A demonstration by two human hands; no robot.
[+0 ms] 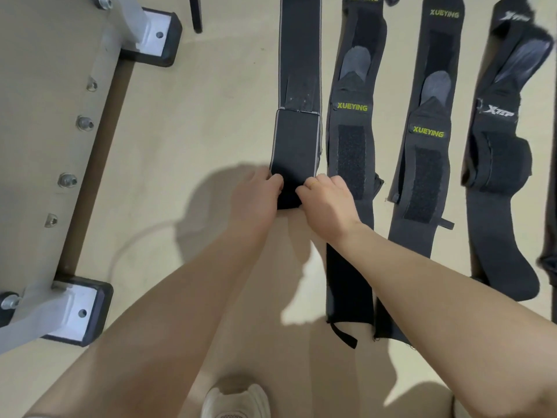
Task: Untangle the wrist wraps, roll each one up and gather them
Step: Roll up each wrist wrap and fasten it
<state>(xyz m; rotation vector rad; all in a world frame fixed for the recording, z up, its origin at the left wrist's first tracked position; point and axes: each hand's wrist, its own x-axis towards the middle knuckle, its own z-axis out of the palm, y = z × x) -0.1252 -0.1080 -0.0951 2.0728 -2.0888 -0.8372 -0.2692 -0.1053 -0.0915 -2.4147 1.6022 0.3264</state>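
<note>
Both hands (289,194) pinch the wrist wrap's (297,86) near end, wrap stretching away.

The floor (211,101) was smooth and tan. A metal frame (60,146) with bolts (85,123) and black feet (156,37) stood at the left. Dark shadows (211,200) lay on the floor.

Metal frame on a beige floor (211,101)
A bolted grey frame (69,140) lies at nine o'clock; a white shoe (236,399) at six.
</note>
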